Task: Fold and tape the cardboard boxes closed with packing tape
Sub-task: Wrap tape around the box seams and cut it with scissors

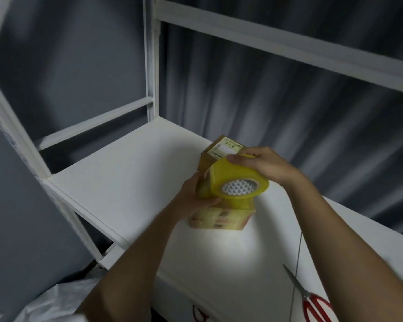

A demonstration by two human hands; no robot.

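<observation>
- Two hands are being used at once, so that the box is kept from sliding while the tape is being pulled.
- The small cardboard box (219,219) is being held on the white shelf (116,173), near the middle of it, by the left hand (197,196). The fingers are being curled round the box's left side, and it is blurred, so a tighter look is not being given.
- The yellow tape roll (239,180) is being gripped from above by the right hand (263,166), with the thumb pressed on the roll's rim. The roll is being held right over the box, touching or nearly touching it; which one cannot be told.
- The roll is likely being held this close so that the tape is being laid flat along the box top.
- A second box (221,151) with a paper label is being kept just behind, touching or almost touching the first one.
- Lots of bare shelf is being left open to the left, so room is being given for turning the box that way.
- The shelf's front edge is being kept close to the box, so a hard push could be sending it off.
- Red-handled scissors (312,300) are being left at the near right, well apart from the hands, ready for cutting.
- A thin cord (297,263) is being seen hanging near the right arm and could be getting snagged.
</observation>
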